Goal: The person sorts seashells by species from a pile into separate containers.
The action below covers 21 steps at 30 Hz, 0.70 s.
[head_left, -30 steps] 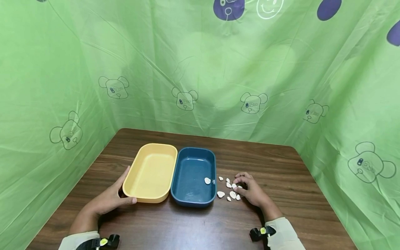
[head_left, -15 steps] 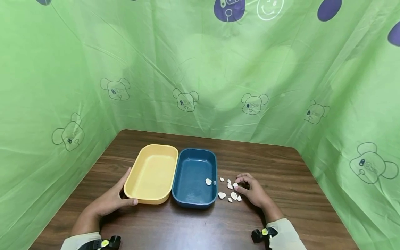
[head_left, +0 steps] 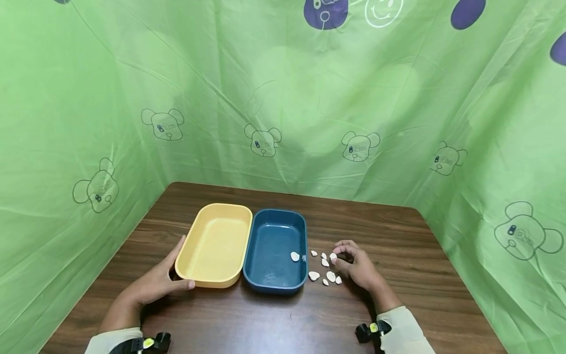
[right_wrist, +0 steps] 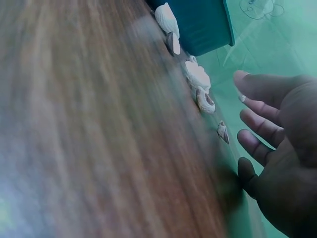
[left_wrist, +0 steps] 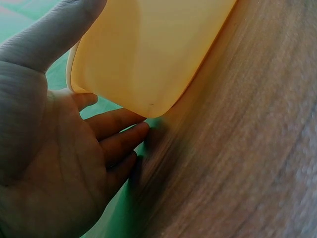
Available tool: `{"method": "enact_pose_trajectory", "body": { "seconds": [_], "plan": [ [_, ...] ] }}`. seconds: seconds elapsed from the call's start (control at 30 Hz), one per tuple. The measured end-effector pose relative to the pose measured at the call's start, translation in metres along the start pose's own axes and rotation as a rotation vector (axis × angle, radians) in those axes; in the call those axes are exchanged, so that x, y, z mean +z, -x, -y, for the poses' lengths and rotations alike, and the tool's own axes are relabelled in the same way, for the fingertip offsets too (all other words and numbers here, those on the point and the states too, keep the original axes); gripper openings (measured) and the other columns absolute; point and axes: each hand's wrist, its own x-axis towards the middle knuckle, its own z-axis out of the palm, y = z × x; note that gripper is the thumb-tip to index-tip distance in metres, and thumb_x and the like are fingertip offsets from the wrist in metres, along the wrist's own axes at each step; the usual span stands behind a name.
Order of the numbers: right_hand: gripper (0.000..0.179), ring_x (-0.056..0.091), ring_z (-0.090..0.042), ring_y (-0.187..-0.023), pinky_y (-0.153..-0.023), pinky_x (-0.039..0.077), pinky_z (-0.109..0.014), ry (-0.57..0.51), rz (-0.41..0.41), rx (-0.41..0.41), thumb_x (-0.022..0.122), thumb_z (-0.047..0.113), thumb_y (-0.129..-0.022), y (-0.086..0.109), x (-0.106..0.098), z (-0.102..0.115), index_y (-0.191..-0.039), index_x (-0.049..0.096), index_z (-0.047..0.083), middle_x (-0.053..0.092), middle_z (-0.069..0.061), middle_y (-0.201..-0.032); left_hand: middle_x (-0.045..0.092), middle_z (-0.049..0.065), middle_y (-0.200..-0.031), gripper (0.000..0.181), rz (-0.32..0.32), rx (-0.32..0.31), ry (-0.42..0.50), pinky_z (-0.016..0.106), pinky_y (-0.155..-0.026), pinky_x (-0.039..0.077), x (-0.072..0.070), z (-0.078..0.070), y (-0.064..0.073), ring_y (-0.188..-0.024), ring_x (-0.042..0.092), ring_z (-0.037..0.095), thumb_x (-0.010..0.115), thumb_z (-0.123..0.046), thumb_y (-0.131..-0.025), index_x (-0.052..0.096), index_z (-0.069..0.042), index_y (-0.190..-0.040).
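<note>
My left hand (head_left: 155,283) rests at the near left corner of a yellow tray (head_left: 213,283), thumb along its near wall and fingers on its left side. In the left wrist view the fingers lie nearly straight against the yellow wall. With thumb and fingertips my right hand (head_left: 357,265) pinches a small white shell (head_left: 333,256), just above the table; in the right wrist view little of it shows. Several white shells (head_left: 330,276) lie scattered between that hand and a dark blue tray (head_left: 275,289). One more shell (head_left: 295,256) is inside the blue tray.
Both trays stand side by side on a dark wooden table (head_left: 247,324), the yellow one left of the blue. A green printed curtain (head_left: 305,167) hangs behind the table and along both sides. Each wrist carries a strapped camera (head_left: 364,333).
My right hand has closed its fingertips on a shell and raised it slightly away from the others. The left hand and both trays stay where they were.
</note>
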Motion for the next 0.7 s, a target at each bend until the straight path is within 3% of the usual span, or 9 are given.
{"method": "enact_pose_trajectory", "body": {
  "seconds": [0.13,0.23,0.43,0.7],
  "plan": [
    [0.012,0.061,-0.022,-0.119,-0.092,0.054,-0.028,0.077,-0.029,-0.048,0.081,0.005,-0.097,-0.002,0.000,0.006,-0.108,0.076,0.003,0.063,-0.022,-0.139,0.001,0.033,-0.181,0.131,-0.002,0.000,-0.004,-0.005,-0.106,0.018,0.000,-0.001,0.000,-0.158,0.012,0.062,0.087,-0.013,-0.090,-0.010,-0.024,-0.177],
    [0.010,0.059,-0.031,-0.129,-0.107,0.050,-0.034,0.113,-0.045,-0.084,0.080,0.006,-0.098,-0.004,0.000,0.012,-0.108,0.077,0.005,0.064,-0.023,-0.139,0.002,0.033,-0.181,0.131,-0.003,-0.002,-0.008,-0.005,-0.106,0.018,0.001,-0.001,-0.001,-0.158,0.012,0.061,0.087,-0.013,-0.090,-0.010,-0.024,-0.177],
    [0.010,0.057,-0.033,-0.134,-0.104,0.053,-0.042,0.112,-0.047,-0.070,0.079,0.007,-0.100,-0.011,0.000,0.027,-0.109,0.077,0.005,0.060,-0.024,-0.144,0.001,0.033,-0.181,0.130,0.001,0.000,0.004,-0.005,-0.106,0.018,0.001,0.000,-0.001,-0.159,0.011,0.059,0.087,-0.013,-0.090,-0.010,-0.023,-0.177],
    [0.012,0.057,-0.031,-0.130,-0.092,0.048,-0.038,0.118,-0.054,-0.090,0.080,0.013,-0.100,-0.022,0.009,0.050,-0.110,0.077,0.008,0.063,-0.014,-0.142,0.001,0.034,-0.180,0.131,-0.003,0.007,0.000,-0.005,-0.106,0.019,0.001,0.000,-0.001,-0.158,0.012,0.060,0.087,-0.012,-0.090,-0.011,-0.022,-0.177]
  ]
}}
